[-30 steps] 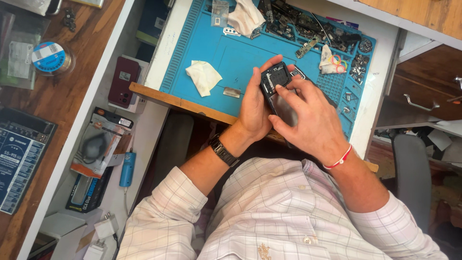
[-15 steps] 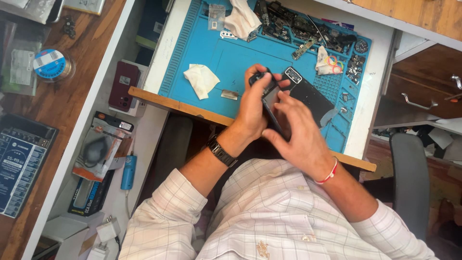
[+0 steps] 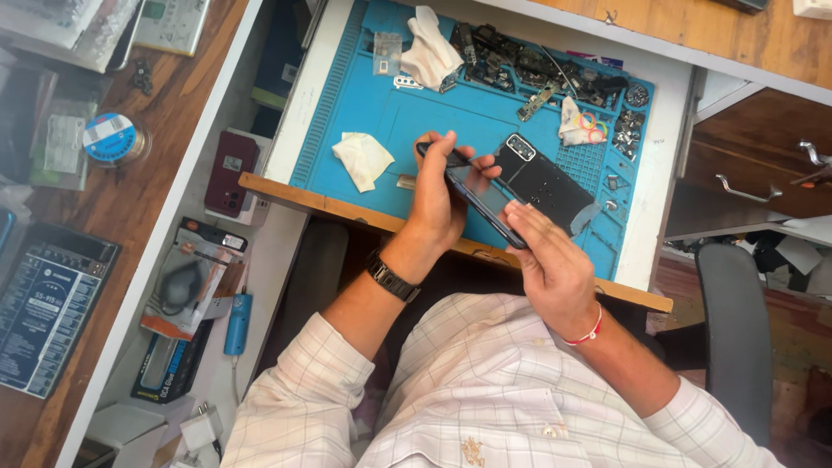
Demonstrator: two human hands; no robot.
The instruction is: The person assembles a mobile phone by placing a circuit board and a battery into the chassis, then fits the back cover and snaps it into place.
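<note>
Both of my hands hold a dark phone body (image 3: 482, 196) tilted over the blue work mat (image 3: 381, 113). My left hand (image 3: 440, 201), with a black watch on its wrist, grips the phone's far end. At the near end, my right hand (image 3: 549, 262), with a red thread on its wrist, has its fingers on the phone's edge. A black back cover (image 3: 546, 184) with a camera block lies just right of the phone, over the mat. I cannot tell whether the cover still touches the phone.
A white cloth (image 3: 362, 159) lies on the mat left of my hands, another (image 3: 431, 52) at the top. Small parts (image 3: 537, 65) and rubber bands (image 3: 590, 121) crowd the mat's far edge. A maroon phone (image 3: 227, 173), tape roll (image 3: 108, 137) and chair (image 3: 737, 329) are nearby.
My hands have moved out from my chest to above the mat. The black back cover has come off the phone and now sits to its right.
</note>
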